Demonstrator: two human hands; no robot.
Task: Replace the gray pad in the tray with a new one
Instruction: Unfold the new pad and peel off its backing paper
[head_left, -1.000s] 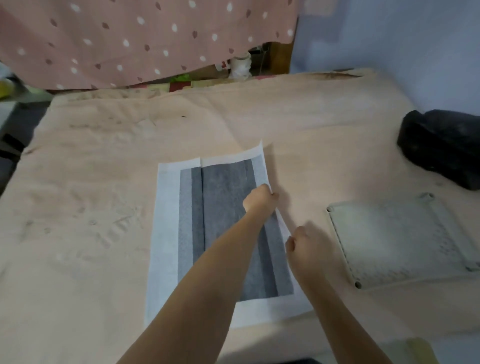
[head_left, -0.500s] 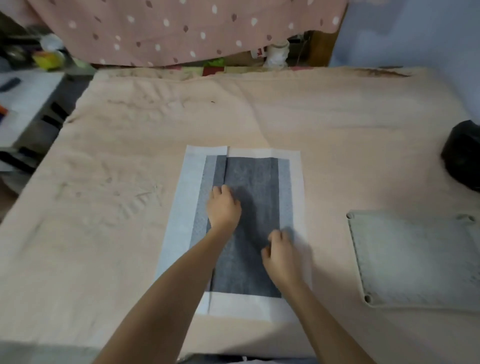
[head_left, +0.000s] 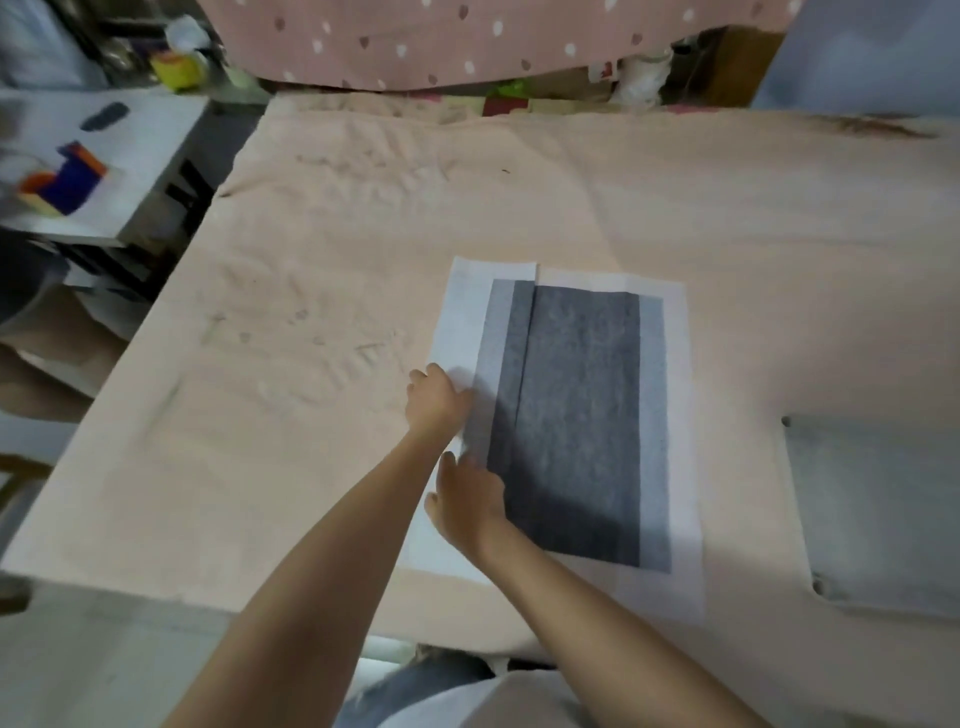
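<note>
The new pad (head_left: 587, 415), dark grey in the middle with a white border, lies flat on the peach-covered table (head_left: 363, 249). Its left flap is still folded over, with a seam running down the left of the grey area. My left hand (head_left: 436, 402) curls over the flap's left edge, about halfway down. My right hand (head_left: 467, 504) rests flat on the white border just below it, fingers apart. The pale grey-green tray (head_left: 872, 519) sits to the right of the pad, blurred and cut off by the frame's edge, with no hand on it.
A white side table (head_left: 130, 171) with coloured blocks (head_left: 67, 176) stands beyond the table's left edge. A pink spotted curtain (head_left: 467, 36) hangs along the back, with clutter below it. The table's near edge runs just below the pad.
Both hands moved from the pad's right edge, across its middle, to its left edge. The right side now lies flat. The view has swung left, pushing the tray toward the right edge.
</note>
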